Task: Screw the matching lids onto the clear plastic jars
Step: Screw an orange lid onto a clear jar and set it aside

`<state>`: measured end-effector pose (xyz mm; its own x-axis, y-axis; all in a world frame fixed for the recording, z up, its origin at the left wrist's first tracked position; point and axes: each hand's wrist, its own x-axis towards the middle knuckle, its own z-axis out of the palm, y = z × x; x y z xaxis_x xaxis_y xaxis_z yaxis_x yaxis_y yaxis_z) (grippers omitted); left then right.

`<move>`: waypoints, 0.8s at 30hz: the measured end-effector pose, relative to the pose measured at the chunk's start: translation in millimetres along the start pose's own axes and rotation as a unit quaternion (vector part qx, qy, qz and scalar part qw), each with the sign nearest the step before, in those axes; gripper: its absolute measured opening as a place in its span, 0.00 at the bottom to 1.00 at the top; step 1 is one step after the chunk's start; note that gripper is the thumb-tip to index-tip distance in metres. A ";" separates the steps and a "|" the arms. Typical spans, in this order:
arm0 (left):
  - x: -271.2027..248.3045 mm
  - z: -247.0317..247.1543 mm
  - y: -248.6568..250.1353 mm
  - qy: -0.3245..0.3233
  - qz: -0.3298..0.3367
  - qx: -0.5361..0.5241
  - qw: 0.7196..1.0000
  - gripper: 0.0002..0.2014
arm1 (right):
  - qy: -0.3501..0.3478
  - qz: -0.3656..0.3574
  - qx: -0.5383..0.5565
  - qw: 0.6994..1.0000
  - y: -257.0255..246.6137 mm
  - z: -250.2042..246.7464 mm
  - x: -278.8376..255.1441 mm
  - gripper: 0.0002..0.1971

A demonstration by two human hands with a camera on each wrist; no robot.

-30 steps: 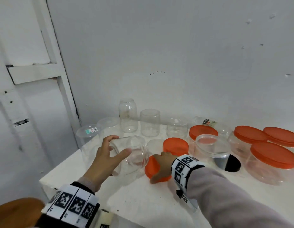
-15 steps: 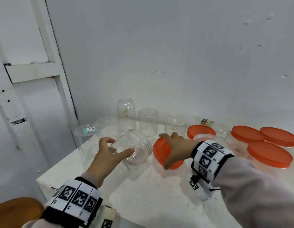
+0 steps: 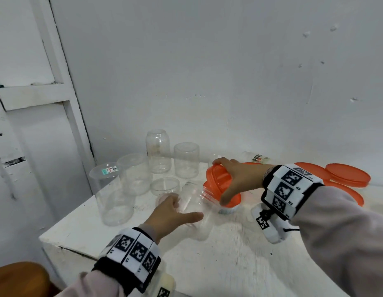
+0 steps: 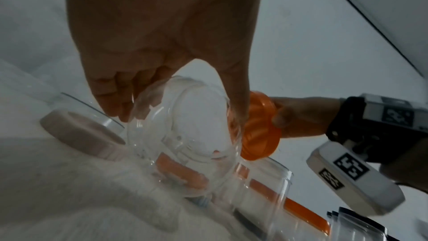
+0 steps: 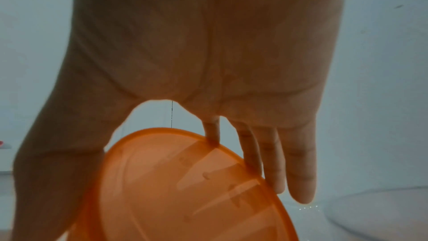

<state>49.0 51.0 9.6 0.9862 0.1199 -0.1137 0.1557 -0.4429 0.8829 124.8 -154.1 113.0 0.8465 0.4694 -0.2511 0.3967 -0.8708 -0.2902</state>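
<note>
My left hand point(image 3: 175, 213) grips a clear plastic jar point(image 3: 194, 202) tilted above the white table, its mouth turned to the right; the left wrist view shows the fingers and thumb curled round the jar point(image 4: 185, 135). My right hand point(image 3: 235, 179) holds an orange lid point(image 3: 218, 179) on edge by its rim, right at the jar's mouth. In the right wrist view the thumb and fingers clasp the orange lid point(image 5: 185, 186) from both sides. Whether the lid sits on the jar's threads cannot be told.
Several open clear jars point(image 3: 186, 159) stand at the back left of the white table point(image 3: 207, 264). Jars with orange lids point(image 3: 349, 174) sit at the right. A flat clear lid point(image 3: 164, 185) lies behind the held jar. The table's left edge drops off near a door frame.
My right hand lifted the orange lid off the table and carried it to the jar's mouth. The left hand tilted the jar and shifted it right toward the lid.
</note>
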 end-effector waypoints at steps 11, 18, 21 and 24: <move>-0.7 39.4 -10.3 -0.069 0.017 0.100 0.992 0.49 | -0.035 0.002 -0.053 0.998 -4.6 0.9 -8.5 0.55; -1.8 46.2 -11.6 -0.063 0.047 0.090 0.993 0.49 | -0.098 0.010 -0.126 0.987 -16.0 7.6 -8.1 0.57; -5.8 48.4 -6.9 -0.062 0.074 0.041 0.995 0.49 | -0.110 0.005 -0.149 0.983 -25.0 10.7 -5.8 0.56; -8.1 50.3 -6.9 -0.055 0.102 -0.014 0.993 0.39 | -0.117 0.000 -0.171 0.978 -33.1 12.6 -4.0 0.56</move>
<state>42.8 8.4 -18.5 0.9975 -0.0674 0.0212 -0.0478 -0.4227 0.9050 103.8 -125.3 111.9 0.7581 0.4553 -0.4669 0.5266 -0.8497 0.0264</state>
